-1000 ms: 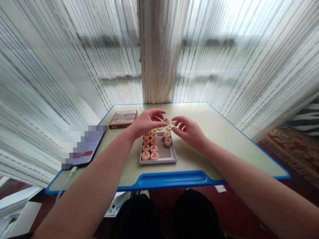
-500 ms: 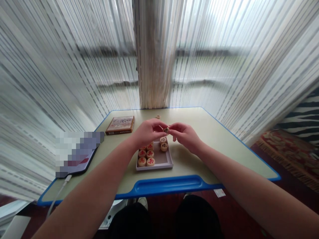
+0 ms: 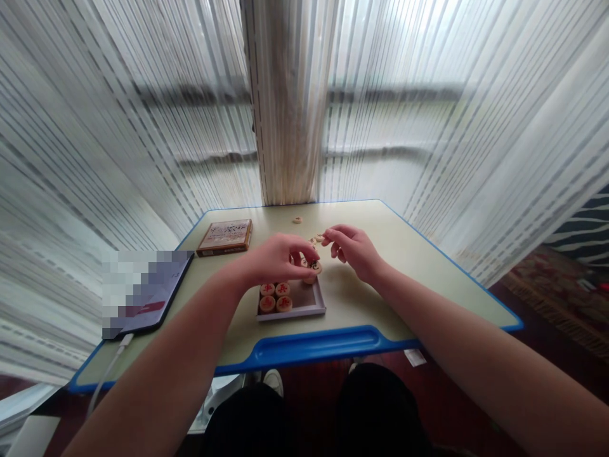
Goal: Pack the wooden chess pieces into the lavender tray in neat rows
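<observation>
A shallow grey tray (image 3: 316, 310) lies on the desk in front of me with several round wooden chess pieces (image 3: 275, 297) marked in red. My left hand (image 3: 278, 259) hovers over the tray, fingers pinched on a wooden piece with a dark mark (image 3: 314, 266). Just beyond the tray, my right hand (image 3: 354, 249) has its fingertips closed on another wooden piece (image 3: 320, 238). A few loose pieces lie between the hands; one single piece (image 3: 297, 219) sits farther back.
A brown flat box (image 3: 225, 236) lies at the back left of the cream desk (image 3: 413, 273). A dark tablet (image 3: 147, 291) with a white cable (image 3: 111, 368) sits at the left. Striped curtains close off the far side. A blue groove (image 3: 314, 346) runs along the near edge.
The hands, which met around one piece half a second ago, have parted. My left hand has come down over the tray with a piece; my right hand has moved back to the loose pieces.
</observation>
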A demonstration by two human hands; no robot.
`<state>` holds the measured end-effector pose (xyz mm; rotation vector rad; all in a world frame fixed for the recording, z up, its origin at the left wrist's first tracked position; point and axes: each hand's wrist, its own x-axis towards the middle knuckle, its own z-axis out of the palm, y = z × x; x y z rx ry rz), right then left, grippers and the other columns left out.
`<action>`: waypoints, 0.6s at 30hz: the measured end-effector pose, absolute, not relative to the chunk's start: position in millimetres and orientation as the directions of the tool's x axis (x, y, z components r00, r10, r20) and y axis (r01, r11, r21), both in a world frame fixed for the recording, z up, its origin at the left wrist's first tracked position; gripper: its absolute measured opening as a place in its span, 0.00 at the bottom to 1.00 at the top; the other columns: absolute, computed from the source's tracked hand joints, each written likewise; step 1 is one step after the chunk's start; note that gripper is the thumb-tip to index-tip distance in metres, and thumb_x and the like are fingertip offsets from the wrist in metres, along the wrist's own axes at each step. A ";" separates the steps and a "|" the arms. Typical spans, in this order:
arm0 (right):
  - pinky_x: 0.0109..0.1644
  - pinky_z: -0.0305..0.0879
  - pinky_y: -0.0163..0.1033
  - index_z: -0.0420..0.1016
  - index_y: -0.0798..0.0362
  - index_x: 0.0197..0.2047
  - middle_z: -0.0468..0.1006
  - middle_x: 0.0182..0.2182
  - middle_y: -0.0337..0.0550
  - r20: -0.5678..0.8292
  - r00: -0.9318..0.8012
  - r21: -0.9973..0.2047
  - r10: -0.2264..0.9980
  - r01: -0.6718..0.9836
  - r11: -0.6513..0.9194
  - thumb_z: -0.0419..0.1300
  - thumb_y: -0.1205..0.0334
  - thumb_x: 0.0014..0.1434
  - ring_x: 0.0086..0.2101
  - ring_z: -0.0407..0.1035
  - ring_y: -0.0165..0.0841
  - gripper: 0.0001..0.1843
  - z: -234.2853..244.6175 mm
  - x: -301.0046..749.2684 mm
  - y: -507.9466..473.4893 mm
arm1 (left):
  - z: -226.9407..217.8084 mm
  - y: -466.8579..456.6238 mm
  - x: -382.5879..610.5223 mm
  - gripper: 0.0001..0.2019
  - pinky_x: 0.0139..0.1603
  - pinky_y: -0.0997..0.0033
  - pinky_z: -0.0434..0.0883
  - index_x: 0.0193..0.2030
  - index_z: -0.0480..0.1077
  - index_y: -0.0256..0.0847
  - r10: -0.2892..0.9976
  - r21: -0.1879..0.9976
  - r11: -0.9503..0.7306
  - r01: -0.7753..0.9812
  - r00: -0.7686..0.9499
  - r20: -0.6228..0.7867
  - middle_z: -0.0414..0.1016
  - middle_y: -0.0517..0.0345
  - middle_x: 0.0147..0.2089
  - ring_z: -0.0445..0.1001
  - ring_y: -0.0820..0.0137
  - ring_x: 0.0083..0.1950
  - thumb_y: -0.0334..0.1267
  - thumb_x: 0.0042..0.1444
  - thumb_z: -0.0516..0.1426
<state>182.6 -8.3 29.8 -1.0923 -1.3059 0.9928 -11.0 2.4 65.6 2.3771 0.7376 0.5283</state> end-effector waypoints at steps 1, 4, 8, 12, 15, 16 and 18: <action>0.19 0.55 0.30 0.72 0.56 0.29 0.75 0.25 0.39 0.230 0.046 -0.972 0.972 0.053 0.228 0.61 0.53 0.50 0.19 0.62 0.23 0.13 29.6 182.8 -7.6 | 65.2 0.6 -10.6 0.13 0.31 0.74 0.69 0.39 0.76 0.39 0.580 0.620 -0.691 0.373 0.797 0.167 0.76 0.56 0.35 0.72 0.73 0.32 0.42 0.48 0.61; 0.19 0.55 0.30 0.72 0.55 0.29 0.73 0.25 0.38 0.238 0.057 -0.970 0.969 0.070 0.234 0.61 0.54 0.50 0.19 0.61 0.22 0.12 29.7 182.6 -7.1 | 63.6 -3.8 -8.7 0.10 0.31 0.74 0.66 0.36 0.77 0.40 0.525 0.541 -0.750 0.379 0.840 0.138 0.75 0.58 0.32 0.70 0.74 0.30 0.41 0.48 0.61; 0.19 0.55 0.30 0.73 0.55 0.29 0.72 0.24 0.37 0.248 0.046 -0.967 0.968 0.078 0.244 0.61 0.56 0.49 0.19 0.61 0.22 0.10 29.8 182.2 -7.8 | 64.5 -6.2 -8.4 0.08 0.31 0.74 0.64 0.34 0.77 0.42 0.520 0.485 -0.771 0.413 0.848 0.104 0.75 0.60 0.31 0.69 0.73 0.31 0.41 0.47 0.62; 0.19 0.55 0.30 0.73 0.55 0.29 0.71 0.22 0.36 0.254 0.035 -0.964 0.966 0.084 0.251 0.61 0.56 0.50 0.19 0.60 0.23 0.10 29.8 182.8 -8.1 | 65.0 -4.8 -9.5 0.08 0.35 0.73 0.66 0.33 0.77 0.43 0.500 0.447 -0.794 0.412 0.861 0.094 0.76 0.60 0.32 0.71 0.71 0.34 0.42 0.47 0.62; 0.20 0.55 0.31 0.73 0.55 0.29 0.70 0.21 0.36 0.253 0.008 -0.963 0.967 0.100 0.251 0.61 0.55 0.50 0.19 0.60 0.23 0.11 30.7 182.5 -9.0 | 63.8 -4.0 -9.5 0.08 0.36 0.73 0.66 0.34 0.77 0.43 0.491 0.435 -0.799 0.414 0.868 0.077 0.76 0.61 0.32 0.71 0.71 0.34 0.41 0.47 0.62; 0.21 0.55 0.31 0.73 0.55 0.29 0.70 0.20 0.36 0.250 -0.008 -0.961 0.968 0.116 0.249 0.61 0.55 0.50 0.19 0.60 0.23 0.11 31.2 182.1 -9.5 | 63.4 -4.2 -9.4 0.07 0.36 0.73 0.66 0.34 0.77 0.43 0.497 0.436 -0.795 0.422 0.865 0.069 0.76 0.61 0.32 0.72 0.71 0.34 0.41 0.47 0.62; 0.21 0.56 0.32 0.73 0.55 0.29 0.70 0.20 0.36 0.246 -0.038 -0.952 0.969 0.177 0.249 0.61 0.55 0.50 0.19 0.59 0.24 0.11 32.4 181.1 -10.6 | 63.1 -4.7 -9.2 0.07 0.35 0.74 0.65 0.33 0.76 0.43 0.509 0.436 -0.787 0.437 0.859 0.060 0.76 0.62 0.31 0.72 0.72 0.33 0.40 0.46 0.62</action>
